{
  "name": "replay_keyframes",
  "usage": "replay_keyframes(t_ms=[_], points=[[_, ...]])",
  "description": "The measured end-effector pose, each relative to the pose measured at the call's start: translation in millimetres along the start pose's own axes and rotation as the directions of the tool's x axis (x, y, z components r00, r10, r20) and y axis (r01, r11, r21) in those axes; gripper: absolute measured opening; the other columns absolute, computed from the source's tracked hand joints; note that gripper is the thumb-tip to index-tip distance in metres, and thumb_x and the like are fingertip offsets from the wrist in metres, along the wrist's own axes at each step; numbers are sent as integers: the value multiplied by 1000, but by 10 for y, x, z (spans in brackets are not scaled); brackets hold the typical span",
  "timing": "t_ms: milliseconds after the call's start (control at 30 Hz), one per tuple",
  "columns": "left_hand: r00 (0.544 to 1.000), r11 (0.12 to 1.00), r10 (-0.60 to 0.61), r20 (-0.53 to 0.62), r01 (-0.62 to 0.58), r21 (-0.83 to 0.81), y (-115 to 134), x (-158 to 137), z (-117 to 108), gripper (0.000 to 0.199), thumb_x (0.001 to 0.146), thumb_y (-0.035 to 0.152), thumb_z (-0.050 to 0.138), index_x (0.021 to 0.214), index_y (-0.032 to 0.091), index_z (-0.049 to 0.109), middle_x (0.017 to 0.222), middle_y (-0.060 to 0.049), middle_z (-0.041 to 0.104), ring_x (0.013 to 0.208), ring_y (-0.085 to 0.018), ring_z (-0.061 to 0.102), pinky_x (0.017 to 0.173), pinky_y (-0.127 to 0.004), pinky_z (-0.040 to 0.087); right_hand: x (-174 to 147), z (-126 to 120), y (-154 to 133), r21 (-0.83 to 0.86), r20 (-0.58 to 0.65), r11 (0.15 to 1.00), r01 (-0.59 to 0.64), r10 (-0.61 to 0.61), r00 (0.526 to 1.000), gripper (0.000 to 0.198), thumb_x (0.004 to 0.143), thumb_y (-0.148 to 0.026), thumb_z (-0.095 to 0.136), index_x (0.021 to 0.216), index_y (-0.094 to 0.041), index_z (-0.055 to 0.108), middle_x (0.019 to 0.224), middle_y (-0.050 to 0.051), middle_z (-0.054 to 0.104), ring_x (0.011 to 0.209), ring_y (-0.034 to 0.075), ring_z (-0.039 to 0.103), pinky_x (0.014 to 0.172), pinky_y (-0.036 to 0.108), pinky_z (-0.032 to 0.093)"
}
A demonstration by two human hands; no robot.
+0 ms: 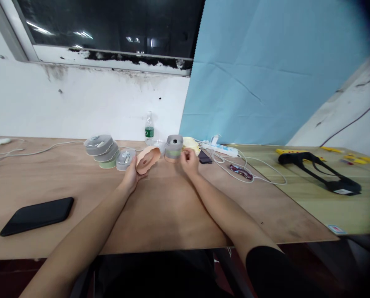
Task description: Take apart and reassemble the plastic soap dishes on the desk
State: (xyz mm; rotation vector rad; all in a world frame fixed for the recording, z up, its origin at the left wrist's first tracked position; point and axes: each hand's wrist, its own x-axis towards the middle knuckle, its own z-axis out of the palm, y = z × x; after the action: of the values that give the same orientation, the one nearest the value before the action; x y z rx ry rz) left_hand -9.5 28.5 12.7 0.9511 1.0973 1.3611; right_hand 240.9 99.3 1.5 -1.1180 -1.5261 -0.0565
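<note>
My left hand [133, 174] grips a peach-coloured oval tub with a wavy rim [148, 160], tilted so its hollow inside faces me. My right hand [190, 160] is closed in a pinch; what its fingertips hold, if anything, is too small to make out. Just behind it lies a pale yellow wavy-rimmed piece [191, 142], partly hidden by the hand. Beside the right fingertips stands a short stack of grey, green and peach tubs [174, 148]. Left of my left hand are a small grey lidded tub [124, 160] and a taller grey and green stack [102, 150].
A plastic bottle [149, 129] stands against the wall. A black phone [37, 216] lies at front left. Right of my hands are a dark flat object [204, 157], a power strip [224, 150], tangled white cables [267, 166] and a black strap-like frame [321, 171].
</note>
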Motion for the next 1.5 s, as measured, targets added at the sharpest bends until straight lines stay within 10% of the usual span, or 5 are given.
replay_keyframes(t_ms=[300,433,567,1033,1500], points=[[949,981,118,293,-66,-182,-34,-83,139,79,85,75,21,133,19,50,125,-12,62,113,-28,58,90,-41,49,-398,238,-979,191,529,877,440,-470,706,29,93,-39,43,111,-29,63,112,4,65,105,21,60,93,34,50],[934,950,264,239,-295,101,22,-94,61,76,82,75,31,125,17,58,122,-14,62,117,-30,54,103,-47,38,-240,193,-815,143,466,890,433,-446,764,31,95,-27,38,110,-26,65,108,5,66,101,19,61,90,32,50],[825,584,512,240,-539,608,94,-94,-107,48,79,58,57,110,23,67,130,-10,56,129,-30,41,114,-44,19,124,70,-577,53,232,929,367,-369,900,30,93,-24,41,110,-21,65,105,8,62,99,20,59,88,35,50],[903,-17,423,73,-72,997,-68,79,-336,64,82,58,46,133,19,48,149,-17,33,138,-38,22,109,-61,12,593,14,-187,-177,321,941,287,-221,921,33,91,-20,40,114,-18,64,113,11,54,105,23,55,90,35,45],[838,-12,527,143,-161,987,-55,54,-261,56,83,53,50,128,20,52,143,-15,43,135,-35,29,111,-56,9,568,8,-182,-239,419,907,346,-225,879,48,88,-24,42,136,-18,46,134,15,43,116,29,50,96,43,45]])
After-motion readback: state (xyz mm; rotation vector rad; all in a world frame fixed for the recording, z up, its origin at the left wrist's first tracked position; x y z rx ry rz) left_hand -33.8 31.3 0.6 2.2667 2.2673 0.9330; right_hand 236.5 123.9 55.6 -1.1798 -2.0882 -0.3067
